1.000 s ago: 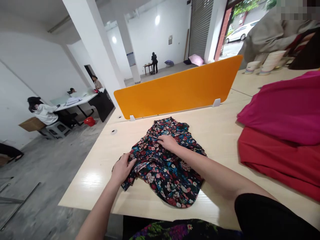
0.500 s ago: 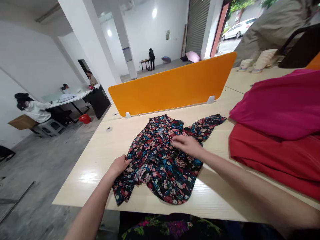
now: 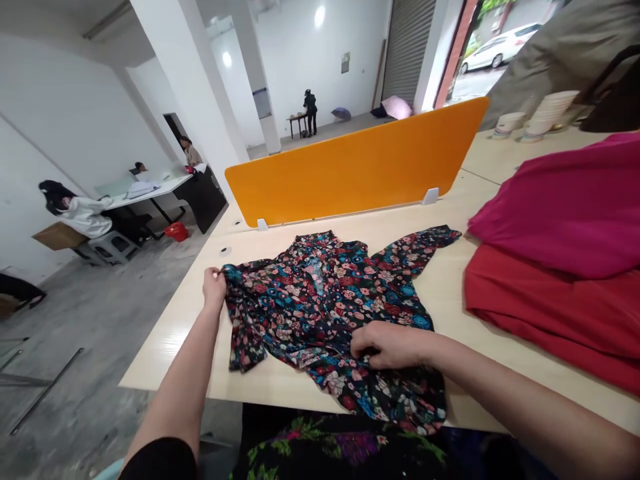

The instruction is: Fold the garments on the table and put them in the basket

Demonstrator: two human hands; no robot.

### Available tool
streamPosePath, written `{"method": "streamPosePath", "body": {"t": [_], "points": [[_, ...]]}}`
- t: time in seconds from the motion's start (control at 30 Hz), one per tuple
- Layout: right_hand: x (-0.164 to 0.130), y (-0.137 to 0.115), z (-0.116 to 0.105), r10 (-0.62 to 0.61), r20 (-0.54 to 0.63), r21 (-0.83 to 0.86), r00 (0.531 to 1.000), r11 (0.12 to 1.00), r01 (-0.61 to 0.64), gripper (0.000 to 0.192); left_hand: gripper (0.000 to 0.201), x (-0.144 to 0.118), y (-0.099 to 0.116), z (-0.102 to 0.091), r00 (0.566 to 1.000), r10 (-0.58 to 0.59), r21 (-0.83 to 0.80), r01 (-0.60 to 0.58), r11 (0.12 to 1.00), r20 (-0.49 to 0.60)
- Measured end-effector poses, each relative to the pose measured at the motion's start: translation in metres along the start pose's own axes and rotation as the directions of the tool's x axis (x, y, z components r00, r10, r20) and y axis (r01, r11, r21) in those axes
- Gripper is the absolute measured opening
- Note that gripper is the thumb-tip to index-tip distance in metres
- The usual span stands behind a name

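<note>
Two hands on shirt (image 3: 330, 313) | left hand (image 3: 214, 288) pinches sleeve end | right hand (image 3: 385, 344) grips hem | risk: near hem overhanging table (image 3: 450, 287) edge may slide off

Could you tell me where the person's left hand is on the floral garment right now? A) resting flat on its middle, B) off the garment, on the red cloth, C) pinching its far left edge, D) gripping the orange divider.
C: the left hand pinches the far left edge of the floral garment, pulled out sideways, while the right hand grips the cloth near its lower middle.
</note>
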State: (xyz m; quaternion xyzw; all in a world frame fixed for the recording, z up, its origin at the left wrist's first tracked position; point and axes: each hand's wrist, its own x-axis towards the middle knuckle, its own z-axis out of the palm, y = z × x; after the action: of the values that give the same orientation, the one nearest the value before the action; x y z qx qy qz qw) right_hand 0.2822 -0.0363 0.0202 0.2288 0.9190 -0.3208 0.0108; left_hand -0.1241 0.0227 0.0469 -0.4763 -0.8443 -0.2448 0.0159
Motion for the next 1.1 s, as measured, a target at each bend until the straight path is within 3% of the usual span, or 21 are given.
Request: {"method": "streamPosePath", "body": {"t": [0.1, 0.17, 0.2, 0.27, 0.33, 0.4, 0.47, 0.63, 0.67, 0.7, 0.77, 0.83, 0.87, 0.9, 0.97, 1.0, 1.03, 1.1], "points": [[-0.014, -0.002, 0.007, 0.065, -0.086, 0.061, 0.994, 0.996, -0.06, 0.036, 0.035, -0.02, 0.001, 0.006, 0.986, 0.143, -0.083, -0.149, 0.985, -0.085], [-0.024, -0.004, 0.017, 0.12, -0.184, 0.093, 0.976, 0.99, -0.104, 0.055, 0.033, -0.049, 0.0, 0.007, 0.92, 0.381, -0.147, -0.391, 0.909, -0.094], [-0.027, -0.005, 0.023, 0.145, -0.238, 0.092, 0.96, 0.988, -0.126, 0.065, 0.033, -0.068, -0.001, 0.006, 0.854, 0.516, -0.171, -0.518, 0.838, -0.057], [-0.031, -0.009, 0.036, 0.179, -0.336, 0.051, 0.925, 0.984, -0.172, 0.071, 0.043, -0.107, -0.002, 0.003, 0.673, 0.731, -0.199, -0.706, 0.68, 0.111], [-0.029, -0.012, 0.048, 0.168, -0.399, -0.01, 0.901, 0.982, -0.188, 0.047, 0.052, -0.141, -0.003, 0.0, 0.5, 0.821, -0.2, -0.806, 0.558, 0.274], [-0.023, -0.013, 0.057, 0.133, -0.445, -0.051, 0.886, 0.984, -0.173, 0.021, 0.036, -0.165, -0.003, -0.002, 0.422, 0.848, -0.172, -0.854, 0.49, 0.32], [-0.019, -0.012, 0.061, 0.087, -0.508, -0.048, 0.857, 0.99, -0.129, 0.018, 0.019, -0.176, -0.003, -0.006, 0.429, 0.865, -0.145, -0.868, 0.475, 0.26], [-0.033, -0.021, 0.052, -0.035, -0.71, 0.081, 0.704, 0.988, 0.131, 0.024, 0.014, -0.188, -0.007, -0.04, 0.513, 0.858, -0.245, -0.833, 0.496, -0.01], [-0.04, -0.027, 0.048, -0.059, -0.701, 0.133, 0.71, 0.968, 0.212, 0.024, 0.013, -0.192, -0.01, -0.049, 0.529, 0.848, -0.283, -0.818, 0.501, -0.029], [-0.046, -0.034, 0.044, -0.099, -0.656, 0.197, 0.749, 0.935, 0.296, 0.025, 0.012, -0.196, -0.012, -0.059, 0.54, 0.841, -0.332, -0.795, 0.507, -0.01], [-0.058, -0.046, 0.036, -0.2, -0.485, 0.355, 0.851, 0.845, 0.401, 0.029, 0.014, -0.203, -0.018, -0.074, 0.547, 0.824, -0.449, -0.705, 0.549, 0.149], [-0.063, -0.049, 0.03, -0.168, -0.376, 0.46, 0.911, 0.82, 0.34, 0.035, 0.023, -0.206, -0.023, -0.081, 0.554, 0.759, -0.49, -0.584, 0.648, 0.343], [-0.062, -0.045, 0.028, -0.062, -0.392, 0.467, 0.918, 0.846, 0.257, 0.038, 0.027, -0.204, -0.025, -0.081, 0.585, 0.709, -0.463, -0.539, 0.703, 0.394], [-0.06, -0.038, 0.027, 0.074, -0.448, 0.449, 0.891, 0.881, 0.152, 0.04, 0.03, -0.201, -0.026, -0.079, 0.641, 0.657, -0.415, -0.513, 0.751, 0.397], [-0.051, -0.017, 0.027, 0.267, -0.589, 0.348, 0.763, 0.936, -0.058, 0.041, 0.028, -0.191, -0.027, -0.067, 0.739, 0.603, -0.308, -0.523, 0.794, 0.3], [-0.046, -0.005, 0.028, 0.286, -0.638, 0.269, 0.715, 0.953, -0.141, 0.043, 0.027, -0.185, -0.027, -0.058, 0.754, 0.608, -0.264, -0.551, 0.791, 0.25], [-0.04, 0.008, 0.029, 0.273, -0.66, 0.178, 0.7, 0.962, -0.207, 0.045, 0.029, -0.178, -0.028, -0.048, 0.748, 0.628, -0.224, -0.588, 0.777, 0.215], [-0.032, 0.032, 0.033, 0.246, -0.625, 0.009, 0.741, 0.951, -0.308, 0.053, 0.036, -0.164, -0.032, -0.025, 0.71, 0.674, -0.132, -0.662, 0.738, 0.205]]}}
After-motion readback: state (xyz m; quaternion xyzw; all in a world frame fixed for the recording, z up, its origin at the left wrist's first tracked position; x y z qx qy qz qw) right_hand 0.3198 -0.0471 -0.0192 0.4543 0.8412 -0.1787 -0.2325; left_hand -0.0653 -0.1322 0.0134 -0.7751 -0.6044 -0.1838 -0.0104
